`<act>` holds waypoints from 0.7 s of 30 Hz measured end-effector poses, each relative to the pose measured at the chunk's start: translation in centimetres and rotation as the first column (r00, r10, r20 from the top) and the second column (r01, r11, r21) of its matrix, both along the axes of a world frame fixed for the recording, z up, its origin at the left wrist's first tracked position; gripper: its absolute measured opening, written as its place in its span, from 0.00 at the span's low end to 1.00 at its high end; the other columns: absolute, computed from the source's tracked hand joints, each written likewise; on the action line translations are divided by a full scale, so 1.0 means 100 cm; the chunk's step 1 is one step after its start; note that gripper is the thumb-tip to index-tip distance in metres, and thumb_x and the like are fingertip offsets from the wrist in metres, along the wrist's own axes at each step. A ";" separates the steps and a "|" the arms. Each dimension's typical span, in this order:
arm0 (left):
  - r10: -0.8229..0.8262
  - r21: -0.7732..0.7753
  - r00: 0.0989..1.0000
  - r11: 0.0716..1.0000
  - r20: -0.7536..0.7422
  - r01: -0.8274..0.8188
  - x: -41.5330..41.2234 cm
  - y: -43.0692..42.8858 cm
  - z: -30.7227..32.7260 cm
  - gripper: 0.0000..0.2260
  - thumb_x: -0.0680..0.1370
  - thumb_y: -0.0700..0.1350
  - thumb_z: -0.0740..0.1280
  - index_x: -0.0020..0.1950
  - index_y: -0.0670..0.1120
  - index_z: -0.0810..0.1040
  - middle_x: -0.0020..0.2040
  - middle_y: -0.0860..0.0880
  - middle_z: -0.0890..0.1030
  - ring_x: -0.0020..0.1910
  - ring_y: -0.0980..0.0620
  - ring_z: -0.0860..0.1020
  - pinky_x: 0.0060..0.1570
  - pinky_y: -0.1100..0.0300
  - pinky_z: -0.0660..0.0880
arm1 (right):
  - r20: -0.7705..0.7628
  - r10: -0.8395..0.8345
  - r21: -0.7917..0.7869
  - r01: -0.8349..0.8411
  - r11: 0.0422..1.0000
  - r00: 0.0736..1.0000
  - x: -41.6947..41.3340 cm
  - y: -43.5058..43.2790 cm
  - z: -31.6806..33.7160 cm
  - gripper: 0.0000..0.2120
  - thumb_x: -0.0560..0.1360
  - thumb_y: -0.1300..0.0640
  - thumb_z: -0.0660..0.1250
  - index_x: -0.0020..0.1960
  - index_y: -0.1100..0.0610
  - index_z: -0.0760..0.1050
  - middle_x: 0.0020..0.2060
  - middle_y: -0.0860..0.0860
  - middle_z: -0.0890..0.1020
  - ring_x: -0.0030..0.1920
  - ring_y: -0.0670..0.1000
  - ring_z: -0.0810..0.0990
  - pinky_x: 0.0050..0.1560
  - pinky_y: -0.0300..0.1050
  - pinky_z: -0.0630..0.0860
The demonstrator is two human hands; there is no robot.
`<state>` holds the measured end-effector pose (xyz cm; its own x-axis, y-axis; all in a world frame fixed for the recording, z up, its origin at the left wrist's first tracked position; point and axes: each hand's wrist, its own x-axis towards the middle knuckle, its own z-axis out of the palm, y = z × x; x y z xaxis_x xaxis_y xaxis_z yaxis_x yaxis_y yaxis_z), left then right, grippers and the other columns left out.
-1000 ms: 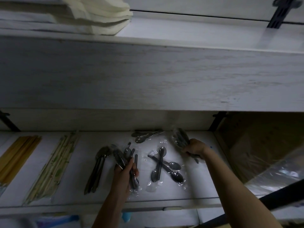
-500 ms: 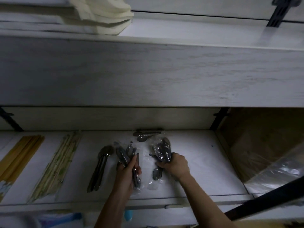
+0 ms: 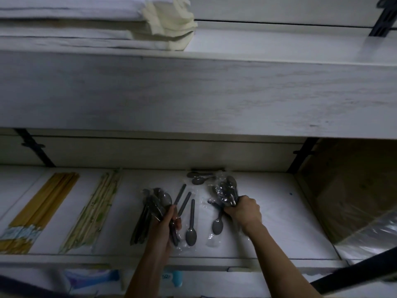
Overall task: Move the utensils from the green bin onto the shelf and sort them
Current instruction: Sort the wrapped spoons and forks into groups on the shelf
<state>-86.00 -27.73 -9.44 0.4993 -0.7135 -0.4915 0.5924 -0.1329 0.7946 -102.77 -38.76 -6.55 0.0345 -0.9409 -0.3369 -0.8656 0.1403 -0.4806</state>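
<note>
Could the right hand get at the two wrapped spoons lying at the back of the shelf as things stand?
Probably not yet: the right hand is shut on a bundle of wrapped spoons. The back pair lies just beyond, nothing covering it.

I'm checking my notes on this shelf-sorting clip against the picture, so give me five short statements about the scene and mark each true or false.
1. The right hand grips a bunch of dark spoons in clear plastic wrap. True.
2. The left hand is empty. False: it holds a bundle of dark wrapped utensils.
3. The yellow wooden chopsticks lie at the left end of the white shelf. True.
4. The single dark grey spoon between the hands has its bowl toward the back wall. False: its bowl points toward the front edge.
5. The folded cream cloth lies beside the spoons. False: it sits on the shelf above.
</note>
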 end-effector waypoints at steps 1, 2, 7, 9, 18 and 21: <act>0.015 -0.006 1.000 1.000 -0.009 -0.015 0.000 0.000 0.001 0.09 0.78 0.41 0.62 0.38 0.43 0.73 0.24 0.51 0.74 0.21 0.58 0.70 0.30 0.60 0.64 | 0.015 -0.017 -0.004 0.017 1.000 1.000 -0.003 0.000 0.001 0.19 0.69 0.46 0.68 0.53 0.59 0.78 0.52 0.58 0.81 0.54 0.61 0.78 0.47 0.46 0.73; 0.023 -0.012 1.000 1.000 -0.010 -0.023 0.001 0.000 0.001 0.09 0.78 0.41 0.62 0.38 0.43 0.73 0.22 0.52 0.74 0.20 0.58 0.70 0.30 0.60 0.64 | 0.037 -0.030 -0.011 0.030 0.999 0.999 -0.005 -0.001 0.004 0.19 0.70 0.45 0.68 0.52 0.59 0.78 0.50 0.58 0.81 0.52 0.61 0.78 0.45 0.44 0.72; -0.002 -0.001 1.000 1.000 0.010 0.002 -0.005 -0.001 0.002 0.10 0.77 0.42 0.64 0.36 0.42 0.73 0.23 0.51 0.74 0.21 0.57 0.73 0.33 0.59 0.68 | 0.360 -0.064 0.063 0.044 0.997 0.931 -0.011 0.001 0.017 0.10 0.73 0.53 0.65 0.45 0.60 0.77 0.37 0.55 0.80 0.38 0.55 0.78 0.43 0.46 0.74; -0.024 0.004 1.000 1.000 -0.011 0.024 -0.015 -0.004 0.006 0.08 0.77 0.41 0.65 0.38 0.41 0.74 0.24 0.50 0.77 0.24 0.56 0.76 0.37 0.58 0.71 | 0.566 -0.108 0.178 0.007 0.984 0.817 -0.001 0.008 0.017 0.08 0.74 0.59 0.65 0.49 0.63 0.75 0.34 0.55 0.80 0.32 0.52 0.78 0.40 0.50 0.77; -0.020 -0.053 0.974 0.999 -0.227 0.009 -0.047 -0.028 0.023 0.19 0.76 0.54 0.63 0.60 0.42 0.78 0.57 0.41 0.81 0.50 0.48 0.81 0.44 0.56 0.77 | 0.440 0.190 0.004 -0.213 0.977 0.878 0.051 0.046 0.015 0.21 0.75 0.49 0.65 0.62 0.58 0.65 0.56 0.54 0.79 0.57 0.54 0.78 0.55 0.44 0.73; -0.088 -0.103 0.965 0.993 -0.245 0.064 -0.049 -0.027 0.024 0.29 0.67 0.54 0.73 0.65 0.44 0.75 0.60 0.45 0.80 0.58 0.49 0.78 0.52 0.56 0.74 | 0.312 0.300 -0.074 -0.292 0.954 0.901 0.056 0.049 0.013 0.16 0.77 0.53 0.60 0.62 0.59 0.66 0.59 0.57 0.77 0.60 0.57 0.76 0.57 0.46 0.71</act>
